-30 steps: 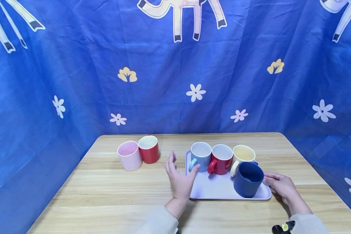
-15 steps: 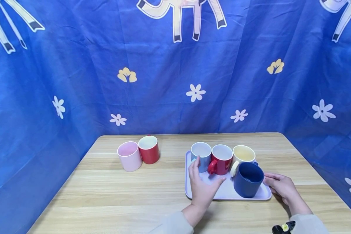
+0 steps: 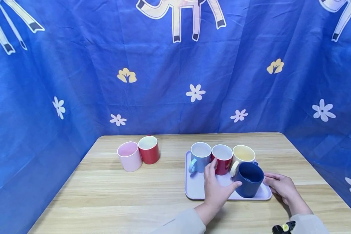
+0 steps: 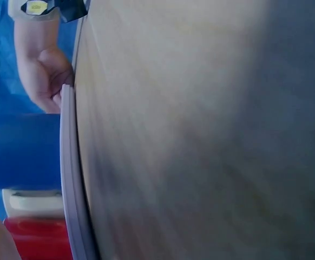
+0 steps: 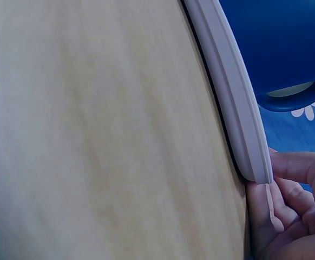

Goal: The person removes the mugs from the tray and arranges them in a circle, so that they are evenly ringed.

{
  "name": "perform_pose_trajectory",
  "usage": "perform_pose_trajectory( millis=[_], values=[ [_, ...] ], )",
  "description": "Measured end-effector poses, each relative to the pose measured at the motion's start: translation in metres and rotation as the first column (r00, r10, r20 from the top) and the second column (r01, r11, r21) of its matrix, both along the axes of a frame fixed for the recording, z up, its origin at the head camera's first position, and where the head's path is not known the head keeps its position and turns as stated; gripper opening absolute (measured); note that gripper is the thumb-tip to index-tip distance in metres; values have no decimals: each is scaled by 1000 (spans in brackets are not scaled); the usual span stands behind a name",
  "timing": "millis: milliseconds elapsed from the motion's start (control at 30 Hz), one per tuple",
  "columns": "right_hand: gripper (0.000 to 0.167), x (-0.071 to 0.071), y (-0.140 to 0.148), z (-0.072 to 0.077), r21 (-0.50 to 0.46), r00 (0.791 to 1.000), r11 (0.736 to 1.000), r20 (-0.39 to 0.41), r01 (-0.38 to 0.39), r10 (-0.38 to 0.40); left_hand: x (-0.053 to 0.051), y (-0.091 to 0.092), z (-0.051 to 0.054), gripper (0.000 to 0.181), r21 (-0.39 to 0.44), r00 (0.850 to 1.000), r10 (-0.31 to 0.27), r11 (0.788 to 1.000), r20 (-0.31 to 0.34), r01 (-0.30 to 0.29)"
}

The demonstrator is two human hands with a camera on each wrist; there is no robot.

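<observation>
A pale lilac tray (image 3: 196, 188) carries a light blue mug (image 3: 204, 163), a red mug (image 3: 223, 167) and a cream mug (image 3: 243, 153) in a back row. A dark blue mug (image 3: 247, 186) stands in front of the cream one. My left hand (image 3: 214, 191) is over the tray's front part, fingers spread. Its thumb tip overlaps the dark blue mug's left side; contact is unclear. One finger covers part of the red mug. My right hand (image 3: 283, 189) grips the tray's right edge, with thumb and fingers on either side of the rim in the right wrist view.
Farther left on the wooden table (image 3: 105, 198) stand a pink mug (image 3: 130, 162) and another red mug (image 3: 149, 154), side by side. A blue cloth (image 3: 163, 107) printed with flowers hangs behind and beside the table.
My left hand has moved rightward from the light blue mug at the tray's left side to between the red and dark blue mugs. The right hand, tray and mugs have stayed put.
</observation>
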State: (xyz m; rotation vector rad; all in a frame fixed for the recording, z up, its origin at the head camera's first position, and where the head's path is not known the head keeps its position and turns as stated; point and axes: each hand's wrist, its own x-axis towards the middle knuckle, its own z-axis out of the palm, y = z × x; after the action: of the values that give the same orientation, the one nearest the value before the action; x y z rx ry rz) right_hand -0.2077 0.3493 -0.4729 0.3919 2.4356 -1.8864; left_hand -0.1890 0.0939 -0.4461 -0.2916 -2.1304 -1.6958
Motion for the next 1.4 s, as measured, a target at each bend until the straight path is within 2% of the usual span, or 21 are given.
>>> perform_pose_trajectory(
  millis=[300,433,567,800,933,1167,1267,1400],
  values=[
    [52,-1,1,0,-13,1000,1000,11,-1,1,1,19,0,98,-93,994,-76,992,74,82],
    [53,0,1,1,-17,1000,1000,13,-1,2,1,27,2,99,-159,992,-84,982,94,99],
    [53,1,0,3,-7,1000,1000,13,-6,6,0,35,2,98,-223,992,-63,971,110,86],
    [51,1,0,3,-8,1000,1000,11,-7,7,-3,45,4,95,-260,988,-33,963,150,71],
    [50,1,-1,3,-10,1000,1000,9,-5,5,-4,51,4,91,-280,993,-11,959,122,45],
    [52,1,0,3,2,1000,1000,14,-13,13,-4,61,0,88,-320,995,87,945,43,-69],
    [53,1,1,2,0,1000,1000,18,-11,11,-4,63,-2,84,-304,994,107,948,34,-91],
    [53,0,1,1,-12,1000,1000,12,-15,15,-5,63,-4,78,-271,994,107,958,37,-93]
  ],
)
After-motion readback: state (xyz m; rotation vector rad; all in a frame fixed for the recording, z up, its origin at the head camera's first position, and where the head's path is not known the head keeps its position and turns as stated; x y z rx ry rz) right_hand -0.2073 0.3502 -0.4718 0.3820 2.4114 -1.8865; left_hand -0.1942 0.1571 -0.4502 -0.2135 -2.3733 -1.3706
